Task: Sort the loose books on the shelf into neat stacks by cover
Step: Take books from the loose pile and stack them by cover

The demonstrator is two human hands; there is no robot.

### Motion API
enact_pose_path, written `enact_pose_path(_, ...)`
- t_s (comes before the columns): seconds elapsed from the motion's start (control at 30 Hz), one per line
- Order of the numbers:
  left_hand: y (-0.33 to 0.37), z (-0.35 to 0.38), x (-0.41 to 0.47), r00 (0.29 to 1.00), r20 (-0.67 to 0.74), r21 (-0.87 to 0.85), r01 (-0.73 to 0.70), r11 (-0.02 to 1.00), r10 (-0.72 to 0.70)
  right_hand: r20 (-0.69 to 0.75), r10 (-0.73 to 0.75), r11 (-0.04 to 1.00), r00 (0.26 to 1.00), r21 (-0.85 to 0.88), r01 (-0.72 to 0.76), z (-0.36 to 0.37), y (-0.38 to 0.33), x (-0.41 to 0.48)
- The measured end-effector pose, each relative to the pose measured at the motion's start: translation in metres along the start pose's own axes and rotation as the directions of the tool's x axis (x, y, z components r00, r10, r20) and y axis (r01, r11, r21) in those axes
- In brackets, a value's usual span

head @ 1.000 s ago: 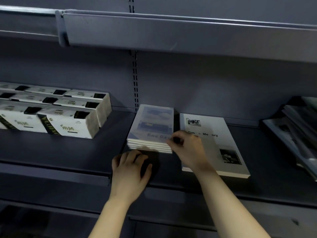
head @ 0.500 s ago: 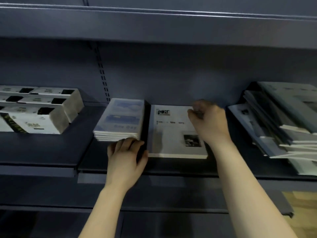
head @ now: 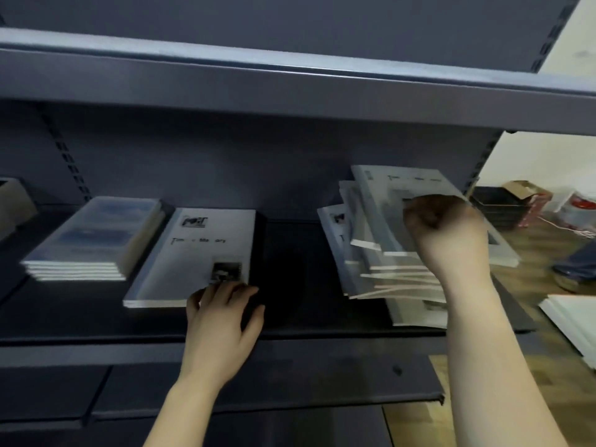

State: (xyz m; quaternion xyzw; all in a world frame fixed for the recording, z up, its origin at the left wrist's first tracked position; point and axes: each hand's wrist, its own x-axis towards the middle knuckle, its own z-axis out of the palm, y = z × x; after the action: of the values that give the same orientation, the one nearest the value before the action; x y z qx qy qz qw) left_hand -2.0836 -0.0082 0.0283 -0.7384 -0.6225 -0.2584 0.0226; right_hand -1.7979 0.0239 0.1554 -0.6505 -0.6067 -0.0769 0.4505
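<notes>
A neat stack of blue-covered books (head: pixel 93 237) lies at the left of the dark shelf (head: pixel 290 272). Beside it on the right lies a single white book (head: pixel 200 253) with a small black photo on its cover. My left hand (head: pixel 222 324) rests flat on the shelf's front, its fingertips touching that book's near right corner. At the right end sits a loose, fanned pile of books (head: pixel 371 272). My right hand (head: pixel 448 233) is curled over the top white book (head: pixel 380 195) of that pile, which is tilted up.
An upper shelf (head: pixel 290 82) overhangs close above. A white box (head: pixel 13 201) shows at the far left edge. Bare shelf lies between the white book and the pile. Right of the shelving, on a wooden floor, are a cardboard box (head: pixel 522 191) and a white board (head: pixel 574 321).
My right hand left the blue stack, passed over the white book and reached the loose pile at the right. My left hand shifted right to the white book's corner. The view panned right.
</notes>
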Motion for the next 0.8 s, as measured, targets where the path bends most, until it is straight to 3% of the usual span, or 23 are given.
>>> enact_pose_path(0.2,0.051,0.026,-0.006,1.0,0.02,-0.015,0.008,1.0,-0.007,0.072,-0.015,0.992,0.997,-0.124,0.024,-0.03,0.062,0.003)
enact_pose_path(0.37,0.074,0.039,-0.005,0.999,0.038,-0.005,-0.002,1.0,0.002,0.093,0.134,0.978,0.987,-0.173,-0.117,-0.042,0.095,0.008)
enact_pose_path(0.57,0.082,0.046,0.0,1.0,0.019,0.043,-0.005,0.999,0.004,0.231,0.317,0.943,0.92,-0.176,-0.281,-0.058,0.093,0.015)
enact_pose_path(0.8,0.083,0.055,0.002,0.999,0.046,0.079,-0.001,0.997,-0.002,0.28,0.348,0.932,0.895,-0.203,-0.299,-0.059,0.099,0.022)
